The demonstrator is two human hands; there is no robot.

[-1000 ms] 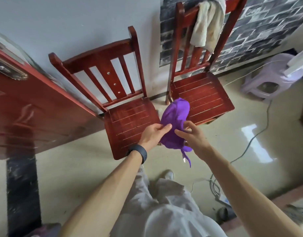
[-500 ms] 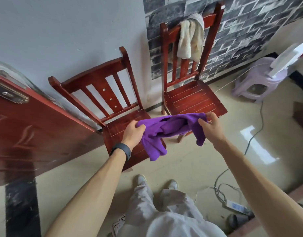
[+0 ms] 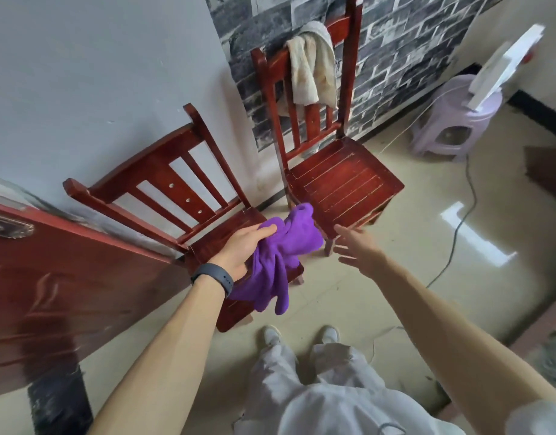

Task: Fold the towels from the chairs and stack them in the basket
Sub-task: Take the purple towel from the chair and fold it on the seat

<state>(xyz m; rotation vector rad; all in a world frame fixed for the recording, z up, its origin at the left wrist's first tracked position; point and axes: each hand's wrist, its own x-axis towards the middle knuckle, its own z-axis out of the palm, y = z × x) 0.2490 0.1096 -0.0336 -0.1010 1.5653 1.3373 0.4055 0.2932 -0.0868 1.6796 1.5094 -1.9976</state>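
My left hand grips a bunched purple towel, which hangs in loose folds over the seat of the near red chair. To the towel's right my right hand is spread with straight fingers, not touching it. A cream towel is draped over the back of the far red chair. No basket is in view.
A red wooden table fills the left side. A lilac plastic stool with a white board on it stands at the far right by the brick wall. A cable runs across the glossy floor. My feet stand below the chairs.
Half a second ago both hands held the purple towel stretched between them. My right hand has let go and opened, and the towel now hangs bunched from my left hand.
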